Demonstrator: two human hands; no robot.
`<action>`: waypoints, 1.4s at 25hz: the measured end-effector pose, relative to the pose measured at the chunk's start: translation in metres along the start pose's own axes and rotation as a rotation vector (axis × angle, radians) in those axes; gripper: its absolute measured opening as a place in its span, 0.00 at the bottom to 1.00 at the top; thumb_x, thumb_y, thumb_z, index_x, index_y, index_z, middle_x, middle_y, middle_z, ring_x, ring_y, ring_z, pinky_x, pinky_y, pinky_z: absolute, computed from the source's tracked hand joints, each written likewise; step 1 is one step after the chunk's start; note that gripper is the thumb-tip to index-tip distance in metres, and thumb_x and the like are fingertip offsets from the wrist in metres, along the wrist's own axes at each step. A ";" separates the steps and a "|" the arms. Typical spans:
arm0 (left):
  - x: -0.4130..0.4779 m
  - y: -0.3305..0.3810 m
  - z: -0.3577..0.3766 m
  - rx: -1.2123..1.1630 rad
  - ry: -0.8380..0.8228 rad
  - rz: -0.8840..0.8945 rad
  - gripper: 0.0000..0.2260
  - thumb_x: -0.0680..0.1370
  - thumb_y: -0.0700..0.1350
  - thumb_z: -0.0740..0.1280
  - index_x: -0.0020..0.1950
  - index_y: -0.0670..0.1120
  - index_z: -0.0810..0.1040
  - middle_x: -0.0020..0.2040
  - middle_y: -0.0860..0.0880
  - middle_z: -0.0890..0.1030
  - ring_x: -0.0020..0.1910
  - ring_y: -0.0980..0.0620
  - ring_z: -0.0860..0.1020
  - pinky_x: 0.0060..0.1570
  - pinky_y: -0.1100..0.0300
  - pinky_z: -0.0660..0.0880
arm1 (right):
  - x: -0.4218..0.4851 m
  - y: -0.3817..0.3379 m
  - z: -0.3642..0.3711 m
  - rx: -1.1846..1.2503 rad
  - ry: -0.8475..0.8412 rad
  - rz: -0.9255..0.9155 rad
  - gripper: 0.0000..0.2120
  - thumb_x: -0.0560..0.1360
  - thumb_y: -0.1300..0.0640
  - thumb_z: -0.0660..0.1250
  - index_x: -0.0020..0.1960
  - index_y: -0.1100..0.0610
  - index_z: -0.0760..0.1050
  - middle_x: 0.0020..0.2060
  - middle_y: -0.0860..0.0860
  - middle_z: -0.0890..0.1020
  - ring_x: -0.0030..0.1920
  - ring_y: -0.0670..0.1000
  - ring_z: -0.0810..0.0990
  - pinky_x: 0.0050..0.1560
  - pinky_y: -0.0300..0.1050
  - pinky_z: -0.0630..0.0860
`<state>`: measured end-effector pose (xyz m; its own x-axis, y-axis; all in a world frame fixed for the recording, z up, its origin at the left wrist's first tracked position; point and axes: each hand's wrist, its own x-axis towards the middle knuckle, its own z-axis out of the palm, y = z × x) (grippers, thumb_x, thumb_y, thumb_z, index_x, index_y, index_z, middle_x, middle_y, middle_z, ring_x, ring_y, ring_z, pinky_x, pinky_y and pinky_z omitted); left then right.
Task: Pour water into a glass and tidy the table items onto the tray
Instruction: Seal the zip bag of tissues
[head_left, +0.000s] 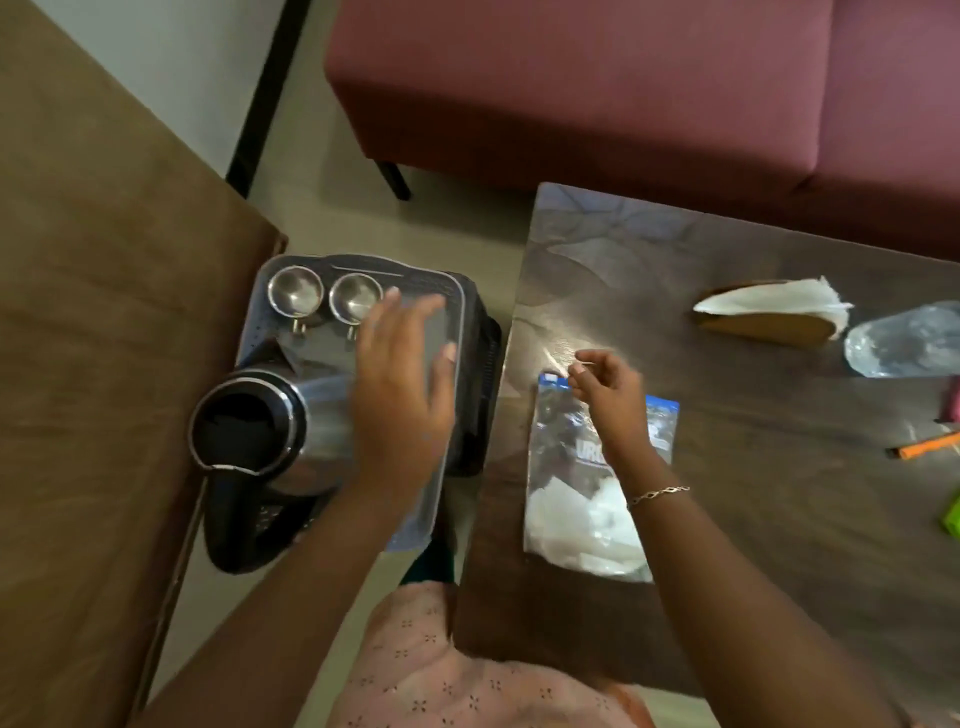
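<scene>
The fingers (579, 370) of our right hand (610, 395) are curled, and thumb and forefinger are pressed together at the top corner of the packet (587, 509). It seems they pinch its clear upper edge, but the picture is blurred there, so we say this with some care. The packet lies flat on the tabletop (753, 519), near the edge that faces the tray (317, 358). It has a blue strip at the top and something white inside the lower half.

Our left hand (402, 395) hovers over the tray with straight, spread fingers and holds nothing.

We judge the packet is light and soft. The film is thin and probably slippery, and the content will slide to the bottom when it is lifted. A pinch at one corner may let it swing or slip, so it is better to take it by the whole top edge, or from the side around the filled part.

On the tray stand two steel cups (295, 292) side by side and a kettle (249, 426) with its lid open. Further away on the tabletop are a napkin holder (769, 312), a clear bottle (904, 343) lying on its side, and an orange pen (924, 451).
</scene>
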<state>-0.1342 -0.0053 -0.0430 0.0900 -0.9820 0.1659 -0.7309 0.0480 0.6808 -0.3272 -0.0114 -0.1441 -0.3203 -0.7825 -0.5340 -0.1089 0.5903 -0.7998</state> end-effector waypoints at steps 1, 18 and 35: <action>-0.022 0.009 0.023 0.020 -0.078 0.058 0.15 0.76 0.42 0.61 0.62 0.41 0.70 0.61 0.40 0.75 0.66 0.41 0.68 0.66 0.55 0.64 | -0.006 0.011 -0.022 -0.031 0.055 0.018 0.05 0.75 0.64 0.64 0.50 0.57 0.76 0.44 0.58 0.81 0.45 0.53 0.79 0.49 0.48 0.76; -0.167 0.001 0.139 0.469 -0.853 0.405 0.38 0.73 0.65 0.52 0.75 0.44 0.48 0.76 0.42 0.50 0.75 0.42 0.50 0.72 0.42 0.56 | -0.042 0.100 -0.098 0.095 0.119 0.331 0.14 0.73 0.66 0.66 0.31 0.57 0.70 0.26 0.52 0.74 0.28 0.50 0.70 0.31 0.43 0.69; -0.008 0.175 0.008 -0.501 -0.087 -0.406 0.18 0.78 0.49 0.62 0.64 0.40 0.70 0.66 0.43 0.73 0.64 0.47 0.71 0.62 0.56 0.66 | -0.129 -0.133 -0.205 -0.137 -0.031 -0.828 0.14 0.72 0.70 0.66 0.36 0.52 0.73 0.30 0.39 0.79 0.36 0.36 0.76 0.39 0.25 0.68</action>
<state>-0.2679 0.0090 0.0689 0.2222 -0.9501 -0.2191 -0.2446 -0.2718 0.9307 -0.4637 0.0516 0.0878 -0.0612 -0.9775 0.2020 -0.4116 -0.1597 -0.8973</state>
